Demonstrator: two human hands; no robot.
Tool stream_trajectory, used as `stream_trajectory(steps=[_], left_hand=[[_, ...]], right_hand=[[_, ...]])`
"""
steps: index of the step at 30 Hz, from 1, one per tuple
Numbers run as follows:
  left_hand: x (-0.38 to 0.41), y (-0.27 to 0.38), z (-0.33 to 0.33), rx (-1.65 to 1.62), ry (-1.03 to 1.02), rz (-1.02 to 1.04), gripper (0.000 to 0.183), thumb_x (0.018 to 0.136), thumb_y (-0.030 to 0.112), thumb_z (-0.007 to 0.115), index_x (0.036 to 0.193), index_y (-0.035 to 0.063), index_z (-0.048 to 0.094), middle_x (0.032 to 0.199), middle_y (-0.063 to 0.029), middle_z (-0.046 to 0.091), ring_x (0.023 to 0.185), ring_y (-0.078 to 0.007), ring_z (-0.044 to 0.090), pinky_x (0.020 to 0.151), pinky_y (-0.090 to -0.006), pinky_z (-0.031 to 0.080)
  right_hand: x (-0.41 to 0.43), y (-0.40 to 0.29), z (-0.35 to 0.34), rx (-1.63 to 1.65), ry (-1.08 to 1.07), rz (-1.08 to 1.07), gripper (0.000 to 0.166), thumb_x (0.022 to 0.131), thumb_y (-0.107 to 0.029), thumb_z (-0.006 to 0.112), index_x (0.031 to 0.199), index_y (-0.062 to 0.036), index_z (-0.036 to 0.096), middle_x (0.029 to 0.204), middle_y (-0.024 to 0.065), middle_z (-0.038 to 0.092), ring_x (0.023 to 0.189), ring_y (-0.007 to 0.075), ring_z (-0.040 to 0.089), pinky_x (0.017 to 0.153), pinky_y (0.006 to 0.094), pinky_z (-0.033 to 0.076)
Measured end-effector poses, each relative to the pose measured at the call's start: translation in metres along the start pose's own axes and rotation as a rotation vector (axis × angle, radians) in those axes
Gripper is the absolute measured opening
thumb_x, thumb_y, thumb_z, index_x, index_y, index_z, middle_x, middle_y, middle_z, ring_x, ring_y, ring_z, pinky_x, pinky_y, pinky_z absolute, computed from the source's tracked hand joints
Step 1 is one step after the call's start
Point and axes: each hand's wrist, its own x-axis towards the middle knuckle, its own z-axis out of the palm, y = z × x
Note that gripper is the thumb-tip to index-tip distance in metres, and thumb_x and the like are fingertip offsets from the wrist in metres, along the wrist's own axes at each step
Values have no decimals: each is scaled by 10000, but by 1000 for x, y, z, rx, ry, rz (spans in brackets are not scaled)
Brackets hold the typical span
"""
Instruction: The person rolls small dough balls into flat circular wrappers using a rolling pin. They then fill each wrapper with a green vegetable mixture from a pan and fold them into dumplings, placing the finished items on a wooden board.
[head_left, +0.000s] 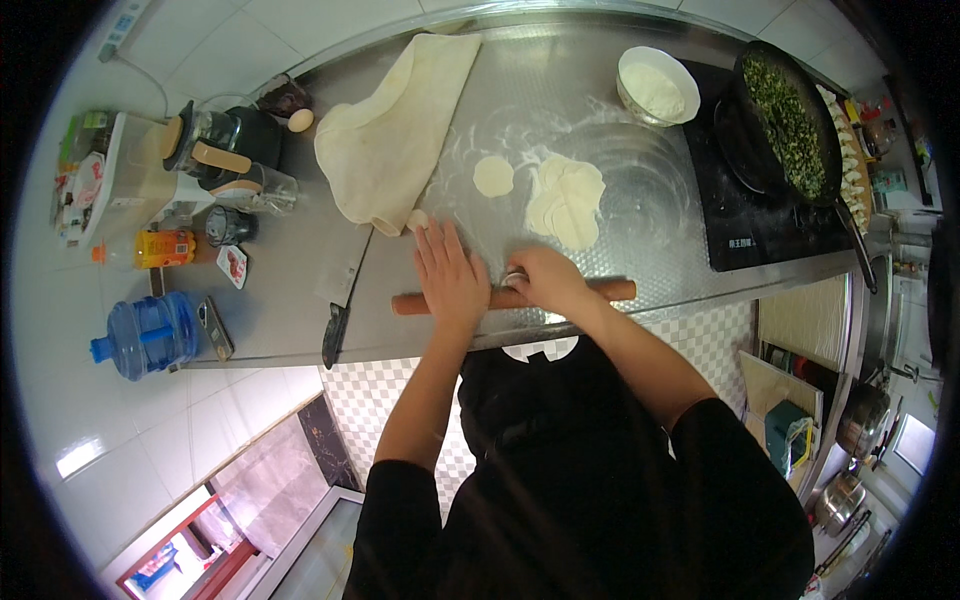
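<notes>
On the steel worktop (300, 322) lies a wooden rolling pin (409, 304). My left hand (453, 274) rests across it, fingers extended, with a small dough piece (417, 219) at the fingertips. My right hand (551, 279) is curled over the pin, its fingers closed around a small pale round thing (514, 278), probably dough. One flat dough wrapper (493, 177) lies farther in, and a pile of overlapping wrappers (566, 199) is to its right. A folded pale cloth (397, 127) spreads at the back left. Flour dusts the steel around the wrappers.
A cleaver (337, 315) lies left of the pin. A bowl of flour (658, 86) stands near the black cooktop (727, 232), which bears a pan of chopped greens (787, 124). Farther left are an egg (301, 120), a phone (216, 328) and a blue water jug (154, 336).
</notes>
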Motion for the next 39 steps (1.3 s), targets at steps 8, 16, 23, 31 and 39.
stream_trajectory(steps=[8, 16, 23, 31, 39], left_hand=[[-55, 3, -17, 108, -207, -9, 654, 857, 208, 540, 1457, 28, 350, 1516, -241, 314, 1429, -416, 237, 1102, -578, 232], [-4, 5, -3, 63, -60, -64, 649, 861, 222, 543, 1448, 19, 356, 1514, -245, 313, 1420, -425, 242, 1111, -556, 235], [-65, 3, -19, 149, -199, -40, 639, 868, 243, 526, 1448, 28, 365, 1525, -221, 315, 1431, -399, 243, 1100, -568, 234], [-9, -1, -1, 42, -62, -59, 648, 874, 262, 530, 1448, 18, 353, 1518, -232, 313, 1424, -424, 239, 1117, -588, 203], [-59, -4, -15, 152, -223, -43, 653, 868, 250, 534, 1452, 23, 350, 1516, -231, 315, 1421, -422, 246, 1110, -597, 206]], right_hand=[[8, 12, 8, -233, -54, -322, 112, 759, -141, 679, 858, -89, 681, 875, 124, 678, 911, 312, 643, 802, 445, 467], [-5, -8, 5, -141, 76, 50, 49, 752, -119, 673, 795, -96, 676, 816, 134, 672, 806, 344, 655, 685, 465, 499], [11, 23, 7, -128, 50, -482, 120, 741, -141, 682, 855, -103, 686, 858, 110, 672, 830, 333, 638, 725, 452, 487], [-8, -2, -5, -77, 15, 84, 109, 768, -142, 680, 852, -73, 666, 862, 131, 669, 875, 342, 639, 735, 463, 492], [11, 17, -2, -191, -118, -240, 89, 762, -107, 650, 844, -94, 680, 898, 140, 684, 888, 344, 655, 750, 465, 505]])
